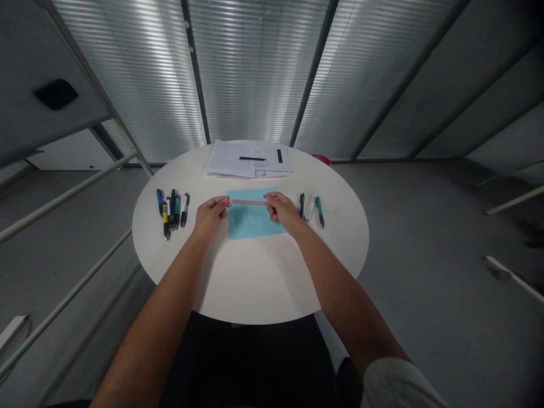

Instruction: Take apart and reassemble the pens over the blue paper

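Slim pink rod (pixel 249 202), level above a blue sheet (pixel 255 226) on the round, smooth white surface (pixel 259 289). The left hand (pixel 209 215) pinches one end; the right hand (pixel 284 211) grasps near the other. It is perhaps a pencil or a rolled strip; the blur leaves this unsettled. Probably light and fairly stiff, it should be easily steadied by fingertips at both ends. The sheet appears thin and matt; glossy, cylindrical pens (pixel 165 214) lie beside the left hand.
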The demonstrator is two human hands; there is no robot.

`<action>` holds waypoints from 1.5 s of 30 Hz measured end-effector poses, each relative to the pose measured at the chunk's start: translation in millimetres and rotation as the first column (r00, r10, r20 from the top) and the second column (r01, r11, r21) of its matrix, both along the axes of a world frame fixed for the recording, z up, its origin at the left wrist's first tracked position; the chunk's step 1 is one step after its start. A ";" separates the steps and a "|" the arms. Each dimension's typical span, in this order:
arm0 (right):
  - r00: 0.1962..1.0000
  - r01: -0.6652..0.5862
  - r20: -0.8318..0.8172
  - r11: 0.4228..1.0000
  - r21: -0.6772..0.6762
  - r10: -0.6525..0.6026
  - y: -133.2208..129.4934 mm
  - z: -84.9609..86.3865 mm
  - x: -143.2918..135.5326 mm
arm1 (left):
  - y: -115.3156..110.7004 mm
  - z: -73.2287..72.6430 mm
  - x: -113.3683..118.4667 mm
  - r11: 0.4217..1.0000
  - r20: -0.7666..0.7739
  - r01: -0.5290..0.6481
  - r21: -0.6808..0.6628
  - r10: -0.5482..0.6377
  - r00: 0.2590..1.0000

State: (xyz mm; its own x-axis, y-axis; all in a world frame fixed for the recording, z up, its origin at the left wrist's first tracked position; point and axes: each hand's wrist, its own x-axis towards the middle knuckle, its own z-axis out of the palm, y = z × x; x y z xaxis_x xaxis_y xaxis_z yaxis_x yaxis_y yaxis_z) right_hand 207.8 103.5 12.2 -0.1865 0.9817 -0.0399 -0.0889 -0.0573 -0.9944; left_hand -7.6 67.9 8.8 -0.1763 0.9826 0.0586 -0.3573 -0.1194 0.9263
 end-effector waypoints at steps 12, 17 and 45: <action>0.999 -0.027 -0.044 1.000 -0.006 0.026 -1.4 2.4 1.1 | -0.6 2.1 1.0 0.999 0.078 -0.009 -0.034 0.012 0.997; 0.997 -0.051 -0.056 0.998 0.028 0.053 1.0 -1.0 2.4 | 3.2 -5.0 -0.4 0.998 0.011 -0.022 -0.063 0.023 1.000; 0.998 -0.033 -0.060 0.998 0.060 0.037 -1.6 -6.2 -7.7 | 2.3 -15.6 -0.4 0.991 -0.325 -0.133 0.009 0.128 0.937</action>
State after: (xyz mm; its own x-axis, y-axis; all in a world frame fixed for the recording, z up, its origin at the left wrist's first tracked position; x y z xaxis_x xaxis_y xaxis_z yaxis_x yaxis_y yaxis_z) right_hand 200.0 101.8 6.0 -0.2212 0.9748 0.0304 -0.1484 -0.0028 -0.9889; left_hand -7.9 70.1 -6.9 -0.2767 0.9533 0.1215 -0.0196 -0.1320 0.9911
